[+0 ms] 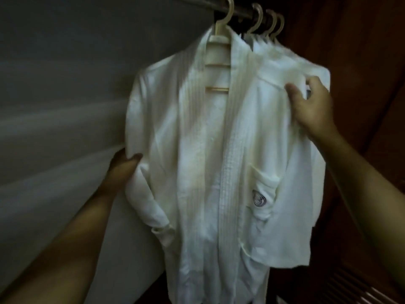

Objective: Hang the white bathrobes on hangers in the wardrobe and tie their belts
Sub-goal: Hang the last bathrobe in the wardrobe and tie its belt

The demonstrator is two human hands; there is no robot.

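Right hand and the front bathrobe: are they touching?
Touching. The head view shows the right hand pinching shoulder fabric of the bathrobe between thumb and fingers.

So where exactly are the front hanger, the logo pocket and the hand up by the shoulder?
front hanger (219, 39): head view, its top crossbar.
logo pocket (264, 183): head view, cloth above the emblem.
right hand (313, 106): head view, back of the hand gripping the white bathrobe (197, 150).
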